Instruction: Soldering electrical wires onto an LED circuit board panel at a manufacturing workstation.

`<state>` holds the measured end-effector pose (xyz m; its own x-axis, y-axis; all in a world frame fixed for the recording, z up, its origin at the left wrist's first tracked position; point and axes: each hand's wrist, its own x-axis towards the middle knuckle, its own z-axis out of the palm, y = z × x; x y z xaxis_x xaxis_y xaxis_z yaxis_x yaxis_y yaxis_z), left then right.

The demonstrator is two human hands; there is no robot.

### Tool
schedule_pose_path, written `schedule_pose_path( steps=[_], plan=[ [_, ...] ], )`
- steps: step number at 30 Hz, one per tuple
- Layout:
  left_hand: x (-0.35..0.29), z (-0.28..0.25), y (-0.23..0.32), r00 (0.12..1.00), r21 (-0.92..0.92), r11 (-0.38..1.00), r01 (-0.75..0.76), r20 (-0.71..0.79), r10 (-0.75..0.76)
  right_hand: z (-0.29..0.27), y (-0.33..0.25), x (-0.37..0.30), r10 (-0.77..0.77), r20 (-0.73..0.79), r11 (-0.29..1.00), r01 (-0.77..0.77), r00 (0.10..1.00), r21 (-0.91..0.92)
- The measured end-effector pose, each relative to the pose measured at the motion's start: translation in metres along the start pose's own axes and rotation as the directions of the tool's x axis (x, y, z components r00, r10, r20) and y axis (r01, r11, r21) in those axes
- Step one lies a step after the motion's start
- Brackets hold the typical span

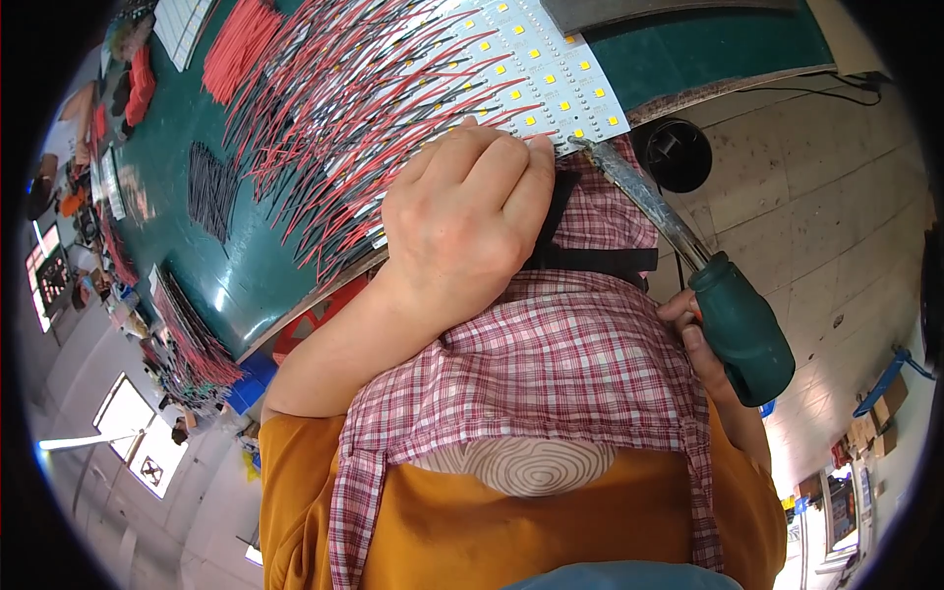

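Observation:
A white LED circuit board [593, 87] with yellow square LEDs lies at the table's near edge, rows of red and black wires [393, 108] fanned across its left part. My left hand [467, 211] rests over the board's near edge, fingers bent and drawn together. Its fingertips are hidden, so what they pinch does not show. My right hand [703, 344] grips a soldering iron [742, 329] by its thick green handle, fingers partly behind it. The iron's metal shaft slants up and left, its tip at the board's near right corner, close to my left fingers.
On the green table [270, 285] lie a bundle of red wires [239, 49] and a bundle of black wires [211, 192]. A dark flat panel [649, 12] sits beyond the board. A round black container [674, 154] stands right of the table, above the tiled floor [787, 187].

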<state>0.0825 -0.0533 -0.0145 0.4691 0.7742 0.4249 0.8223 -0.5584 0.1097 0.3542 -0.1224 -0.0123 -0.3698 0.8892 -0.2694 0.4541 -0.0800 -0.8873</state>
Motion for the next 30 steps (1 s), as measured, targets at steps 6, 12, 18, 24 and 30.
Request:
schedule_pose_path(
  steps=[6,12,18,24,30],
  plan=[
    [0.000,-0.002,0.002,1.000,0.007,1.000,0.016,0.016,-0.016,-0.005,0.009,-0.003,0.021,0.148,0.973,0.014,0.989,-0.232],
    [0.000,-0.001,0.002,1.000,0.010,1.000,0.007,0.014,-0.007,-0.003,0.002,0.002,0.014,0.020,0.997,-0.015,1.000,0.070],
    [0.001,-0.004,-0.003,0.994,-0.161,0.981,0.105,0.023,-0.102,0.000,0.003,0.008,-0.001,0.024,0.997,-0.001,1.000,0.072],
    [0.000,0.003,-0.009,0.987,-0.078,0.984,0.158,-0.006,-0.158,0.007,0.016,0.007,-0.114,-0.019,0.982,0.115,0.993,0.148],
    [0.004,0.001,-0.007,0.988,-0.025,0.988,0.155,0.022,-0.154,0.005,0.012,0.006,-0.006,-0.004,0.962,0.006,1.000,0.274]
  ],
)
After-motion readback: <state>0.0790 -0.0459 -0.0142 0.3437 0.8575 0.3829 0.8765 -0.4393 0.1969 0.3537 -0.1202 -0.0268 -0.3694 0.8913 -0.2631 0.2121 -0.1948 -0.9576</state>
